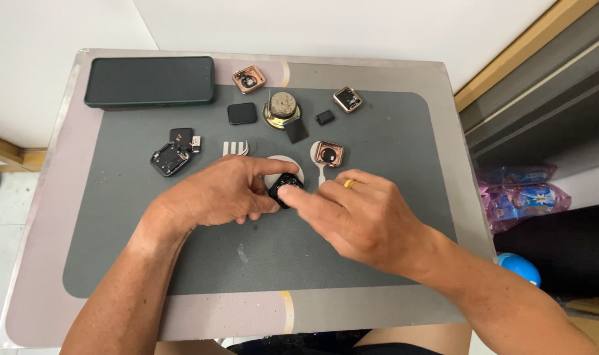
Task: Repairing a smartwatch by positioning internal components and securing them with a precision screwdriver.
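My left hand (217, 194) grips a small black watch case (284, 187) between thumb and fingers, just above the grey work mat (201, 263). My right hand (359, 213), with a gold ring on one finger, presses a fingertip onto the same black case from the right. A white round pad (281, 164) with a white cable (321, 172) lies just behind the case. A rose-gold watch case (328, 154) sits beside it, to the right.
A dark phone (149, 81) lies at the table's back left. Two more rose-gold cases (249, 79) (347, 99), a black square screen (241, 113), a round metal part (282, 108) and an opened black watch body (171, 159) are spread on the mat. Plastic bags (523, 197) lie right of the table.
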